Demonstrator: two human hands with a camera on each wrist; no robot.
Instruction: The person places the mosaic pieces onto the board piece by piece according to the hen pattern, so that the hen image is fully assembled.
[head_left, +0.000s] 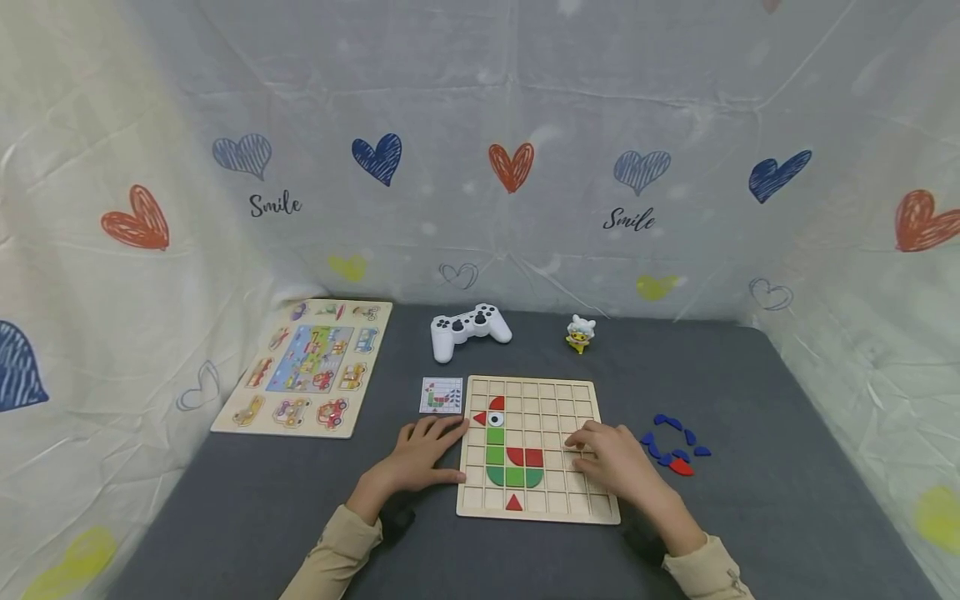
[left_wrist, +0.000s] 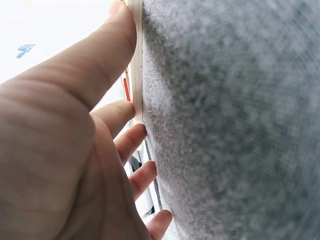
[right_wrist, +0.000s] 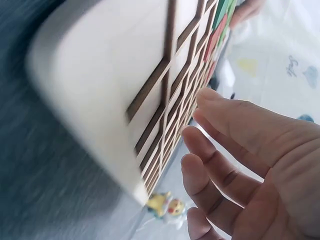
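A wooden grid board [head_left: 558,508] lies on the table with red and green pieces set in its squares, forming a bird-like figure with a round eye piece [head_left: 495,419]. A red triangle [head_left: 513,503] sits near its bottom edge. My left hand [head_left: 420,457] rests at the board's left edge, its thumb and index fingertip touching the rim in the left wrist view. Over the board's right part is my right hand [head_left: 617,465], fingers loosely bent; the right wrist view shows nothing between them. A small pattern card [head_left: 441,395] lies beside the board's upper left corner.
Several blue pieces [head_left: 672,422] and a red piece [head_left: 681,467] lie right of the board. Behind it are a white game controller [head_left: 471,327] and a small figurine [head_left: 580,333]. A picture puzzle board [head_left: 255,400] lies at the left. A printed cloth hangs around the grey table.
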